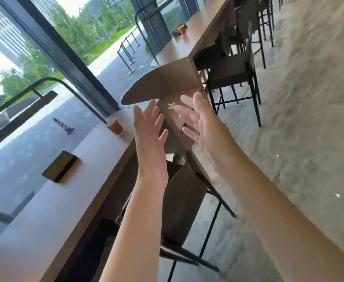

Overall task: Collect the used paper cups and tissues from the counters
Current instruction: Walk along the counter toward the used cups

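Observation:
A red paper cup point(114, 126) stands on the long pale counter point(51, 198) by the window, left of my hands. A second red cup point(182, 29) stands far off on the farther brown counter point(179, 43). A small white crumpled tissue point(171, 105) lies on a brown surface between my fingertips. My left hand point(149, 131) and my right hand point(197, 121) are both raised in front of me, fingers spread, palms facing each other, holding nothing. Another white scrap point(169, 156) shows below my left hand, partly hidden.
A dark rectangular outlet panel point(61, 166) is set into the near counter. Bar stools point(231, 78) stand along the counters on the right; one stool back point(185, 192) is right under my arms. A large window runs along the left. Grey floor spreads to the right.

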Motion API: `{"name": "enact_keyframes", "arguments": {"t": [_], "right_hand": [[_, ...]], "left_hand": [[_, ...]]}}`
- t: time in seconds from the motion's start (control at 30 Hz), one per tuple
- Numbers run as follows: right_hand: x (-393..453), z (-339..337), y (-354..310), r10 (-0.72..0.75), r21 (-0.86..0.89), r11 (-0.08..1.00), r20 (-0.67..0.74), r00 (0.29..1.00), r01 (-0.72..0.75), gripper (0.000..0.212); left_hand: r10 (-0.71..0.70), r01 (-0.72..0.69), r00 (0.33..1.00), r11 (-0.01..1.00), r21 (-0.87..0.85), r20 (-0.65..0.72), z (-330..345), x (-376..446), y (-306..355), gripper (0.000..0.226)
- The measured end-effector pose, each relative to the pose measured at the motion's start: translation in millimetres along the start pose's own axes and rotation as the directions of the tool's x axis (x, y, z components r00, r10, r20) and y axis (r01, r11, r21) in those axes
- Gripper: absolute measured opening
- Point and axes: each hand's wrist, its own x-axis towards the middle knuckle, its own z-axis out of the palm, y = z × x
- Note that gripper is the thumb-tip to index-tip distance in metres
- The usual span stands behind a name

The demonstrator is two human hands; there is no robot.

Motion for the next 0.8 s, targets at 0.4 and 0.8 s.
{"name": "enact_keyframes", "arguments": {"t": [0.4, 0.8], "right_hand": [[12, -87, -28, -0.103, 0.034, 0.993, -0.228, 0.968, 0.114, 0.060], [63, -112, -28, -0.167, -0.171, 0.981, -0.492, 0.854, 0.093, 0.082]], "left_hand": [[0.007, 0.000, 0.968, 1.000, -0.029, 0.253, 94, 22, -11, 0.064], [0.012, 0.083, 0.885, 0.980, -0.182, 0.465, 133, 104, -43, 0.072]]}}
